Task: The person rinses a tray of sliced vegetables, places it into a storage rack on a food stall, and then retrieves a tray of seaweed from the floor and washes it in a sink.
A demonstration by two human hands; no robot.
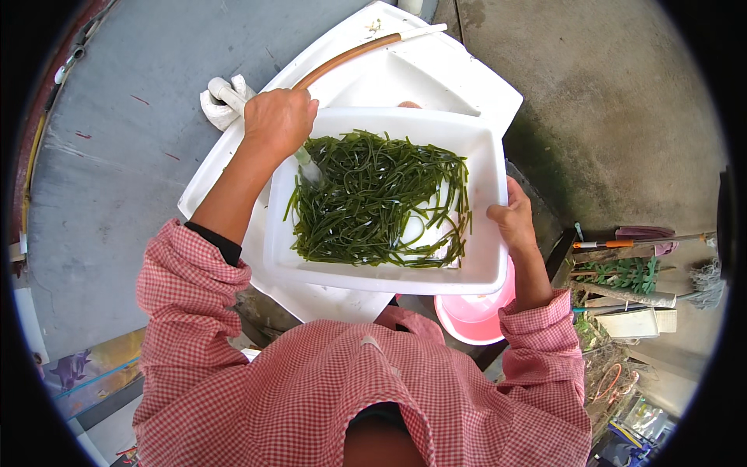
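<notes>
Before me a white plastic tub [385, 285], tilted slightly in the view, holds a tangled heap of thin dark-green strips [373, 198] that look like shredded kelp, with water around them. At the tub's upper left corner, my left hand [280, 122] is closed around a hose. Clear water [310, 172] runs from the greenish hose end [302, 156] below my fist onto the strips. A curved brown tube [350, 53] with a white end reaches from behind this hand. My right hand [513, 216] grips the tub's right rim, thumb on top and fingers outside.
Under the tub is a white sink [490, 87] with a wide angular rim. A white pipe elbow [220, 89] stands by its left edge. A pink basin [470, 318] sits below right. Tools and a green plant [633, 274] are along the right.
</notes>
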